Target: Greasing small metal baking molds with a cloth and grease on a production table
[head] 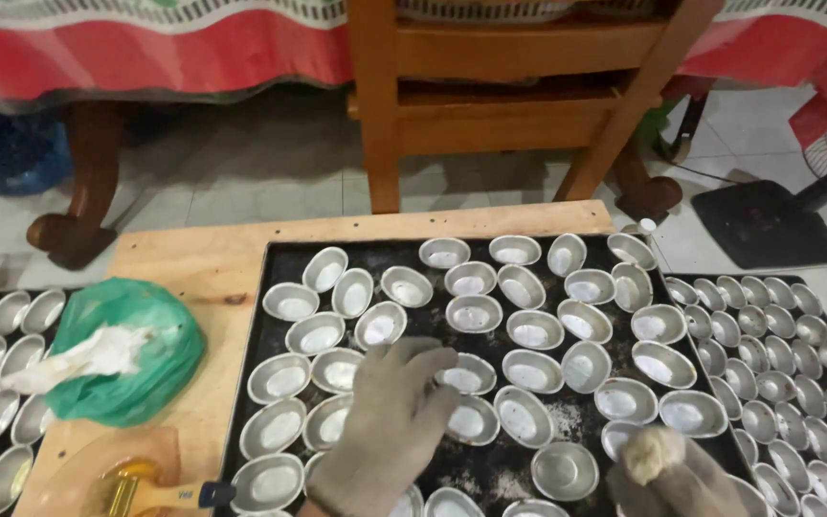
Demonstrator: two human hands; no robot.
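My left hand (390, 421), in a grey knit glove, lies flat with fingers spread over several small oval metal moulds (474, 313) on a black baking tray (275, 258). It holds nothing; the fingertips touch a mould near the tray's middle. My right hand (667, 474), also gloved, shows only partly at the bottom edge, its frayed fingertip raised above the moulds at the tray's front right. What it holds cannot be seen. The moulds look greased and hold nothing.
The tray rests on a wooden board (193, 263) on the tiled floor. A green plastic bag (136, 354) with white paper and a brush (160, 495) lie at the left. More mould trays (787, 364) flank both sides. A wooden chair (500, 96) and a fan base (768, 225) stand behind.
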